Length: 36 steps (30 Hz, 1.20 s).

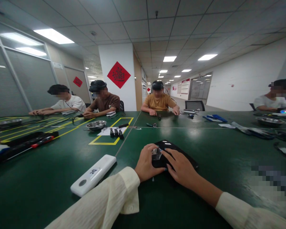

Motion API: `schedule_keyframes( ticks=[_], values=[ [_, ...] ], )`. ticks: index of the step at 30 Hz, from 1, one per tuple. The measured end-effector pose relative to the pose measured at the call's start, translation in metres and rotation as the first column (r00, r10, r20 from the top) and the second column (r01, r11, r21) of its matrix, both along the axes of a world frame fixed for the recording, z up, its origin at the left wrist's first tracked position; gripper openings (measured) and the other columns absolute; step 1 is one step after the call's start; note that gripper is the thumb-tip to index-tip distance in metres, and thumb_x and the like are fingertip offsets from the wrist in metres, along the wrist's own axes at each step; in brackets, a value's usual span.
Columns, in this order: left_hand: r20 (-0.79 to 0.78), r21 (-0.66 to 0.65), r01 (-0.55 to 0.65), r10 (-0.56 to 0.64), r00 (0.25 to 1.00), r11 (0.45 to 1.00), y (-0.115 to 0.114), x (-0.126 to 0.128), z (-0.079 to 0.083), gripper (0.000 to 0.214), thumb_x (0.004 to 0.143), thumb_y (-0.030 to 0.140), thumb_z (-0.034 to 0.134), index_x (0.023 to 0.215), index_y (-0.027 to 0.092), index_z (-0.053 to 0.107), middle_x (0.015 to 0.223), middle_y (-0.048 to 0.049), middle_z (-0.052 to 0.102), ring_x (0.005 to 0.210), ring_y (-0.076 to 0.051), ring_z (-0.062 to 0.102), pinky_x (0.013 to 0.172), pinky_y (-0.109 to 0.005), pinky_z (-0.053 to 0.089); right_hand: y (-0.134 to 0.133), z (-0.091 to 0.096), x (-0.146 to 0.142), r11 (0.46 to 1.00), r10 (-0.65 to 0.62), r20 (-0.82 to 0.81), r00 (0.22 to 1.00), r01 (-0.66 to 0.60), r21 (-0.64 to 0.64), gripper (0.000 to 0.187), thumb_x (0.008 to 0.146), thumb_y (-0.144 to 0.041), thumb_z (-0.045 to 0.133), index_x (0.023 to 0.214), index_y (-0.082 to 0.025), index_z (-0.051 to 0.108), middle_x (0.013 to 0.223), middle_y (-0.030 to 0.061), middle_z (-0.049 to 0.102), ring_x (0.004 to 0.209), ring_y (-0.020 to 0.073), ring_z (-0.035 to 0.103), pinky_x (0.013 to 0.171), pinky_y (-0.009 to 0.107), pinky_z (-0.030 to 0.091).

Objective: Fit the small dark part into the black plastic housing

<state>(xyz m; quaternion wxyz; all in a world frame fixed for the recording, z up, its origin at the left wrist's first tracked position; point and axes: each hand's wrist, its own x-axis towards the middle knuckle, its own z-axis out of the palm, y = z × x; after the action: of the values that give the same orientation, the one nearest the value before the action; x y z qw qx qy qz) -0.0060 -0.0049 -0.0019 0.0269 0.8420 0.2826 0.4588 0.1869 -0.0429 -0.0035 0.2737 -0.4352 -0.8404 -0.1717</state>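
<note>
A black, glossy flat object with rounded corners [170,145] lies on the green table in front of me; I cannot tell its kind. Over its left part, a small clear, shiny plastic-looking piece [156,154] sits between my hands. My left hand [146,163] curls around its left side, thumb stretched to the right. From the right, my right hand [183,165] reaches in with its fingertips against the same piece. The fingers partly cover it, so its exact shape is hidden. A tiny light-coloured bit [153,179] lies just below my hands.
Left of my hands lies a white device marked 26 [92,175]. Farther off are a metal bowl [96,125], black cylindrical parts [116,133] and a black tool case [26,144]. Blue cloth items [214,118] lie at right. Several people sit around the table [69,152].
</note>
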Motion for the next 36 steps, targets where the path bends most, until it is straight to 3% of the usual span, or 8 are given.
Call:
schedule_keyframes(
  ticks=[7,13,19,21,24,28,32,36],
  values=[
    [0.015,0.009,0.157,-0.157,0.987,0.988,0.002,0.000,-0.003,0.082,0.058,0.035,0.075,0.122,0.021,0.027,0.118,-0.0127,0.041,0.115,-0.027,0.042,0.094,-0.047,0.039,-0.002,0.003,-0.002,0.993,0.063,0.093,0.994,-0.072,0.097,0.060,0.069,-0.010,0.054,0.128,-0.017,0.043,0.130,0.0141,0.042,0.117,0.0282,0.041,0.092,0.043,0.040],
    [0.003,-0.030,0.267,-0.267,0.964,0.963,-0.002,0.000,0.001,0.080,0.061,0.035,0.073,0.123,0.020,0.024,0.120,-0.0131,0.040,0.117,-0.028,0.039,0.096,-0.047,0.037,-0.004,0.004,-0.002,0.979,0.134,0.156,0.979,-0.155,0.135,0.042,0.074,-0.011,0.053,0.115,-0.021,0.055,0.123,0.0111,0.052,0.096,0.0250,0.053,0.074,0.037,0.045],
    [0.096,-0.110,0.257,-0.247,0.964,0.960,0.000,-0.003,0.001,0.050,0.084,0.028,0.047,0.125,0.021,0.019,0.131,-0.0136,0.030,0.128,-0.025,0.028,0.104,-0.047,0.027,0.006,0.001,0.003,0.994,0.099,-0.201,0.974,-0.087,0.069,0.031,0.083,-0.020,0.048,0.113,-0.019,0.055,0.114,0.0089,0.059,0.099,0.0231,0.054,0.081,0.038,0.042],
    [0.173,-0.140,0.188,-0.163,0.971,0.972,0.003,-0.003,-0.001,0.040,0.087,0.027,0.041,0.123,0.022,0.024,0.130,-0.0120,0.031,0.128,-0.023,0.028,0.106,-0.046,0.025,0.011,0.000,0.007,1.000,0.009,-0.452,0.892,-0.020,-0.019,0.029,0.086,-0.029,0.045,0.112,-0.018,0.055,0.109,0.0091,0.061,0.097,0.0232,0.055,0.082,0.037,0.042],
    [0.245,-0.223,0.099,-0.042,0.969,0.970,0.007,-0.002,-0.005,0.032,0.090,0.028,0.035,0.121,0.022,0.027,0.125,-0.0101,0.035,0.121,-0.020,0.036,0.105,-0.043,0.028,0.021,-0.002,0.018,0.976,-0.175,-0.754,0.633,0.012,-0.217,0.039,0.085,-0.045,0.044,0.107,-0.015,0.056,0.093,0.0090,0.065,0.081,0.0235,0.060,0.071,0.034,0.046],
    [0.256,-0.300,0.060,0.020,0.966,0.952,0.010,-0.001,-0.008,0.028,0.092,0.031,0.030,0.118,0.022,0.029,0.117,-0.0084,0.040,0.111,-0.017,0.045,0.097,-0.040,0.037,0.035,-0.008,0.037,0.950,-0.266,-0.884,0.385,-0.049,-0.307,0.048,0.077,-0.056,0.049,0.091,-0.012,0.060,0.080,0.0091,0.066,0.074,0.0245,0.061,0.064,0.031,0.044],
    [0.257,-0.310,0.071,0.011,0.966,0.948,0.009,-0.001,-0.007,0.025,0.093,0.032,0.027,0.114,0.020,0.034,0.111,-0.0086,0.044,0.105,-0.017,0.047,0.092,-0.038,0.039,0.043,-0.011,0.047,0.937,-0.310,-0.876,0.370,-0.037,-0.347,0.046,0.075,-0.057,0.051,0.084,-0.012,0.061,0.077,0.0093,0.066,0.073,0.0248,0.061,0.064,0.031,0.044],
    [0.262,-0.280,0.070,0.006,0.965,0.958,0.006,-0.002,-0.003,0.023,0.092,0.031,0.027,0.110,0.020,0.038,0.104,-0.0075,0.048,0.099,-0.016,0.049,0.089,-0.034,0.040,0.044,-0.009,0.046,0.942,-0.274,-0.829,0.487,-0.039,-0.334,0.043,0.077,-0.051,0.051,0.097,-0.013,0.060,0.086,0.0089,0.066,0.078,0.0237,0.061,0.067,0.030,0.044]
  ],
)
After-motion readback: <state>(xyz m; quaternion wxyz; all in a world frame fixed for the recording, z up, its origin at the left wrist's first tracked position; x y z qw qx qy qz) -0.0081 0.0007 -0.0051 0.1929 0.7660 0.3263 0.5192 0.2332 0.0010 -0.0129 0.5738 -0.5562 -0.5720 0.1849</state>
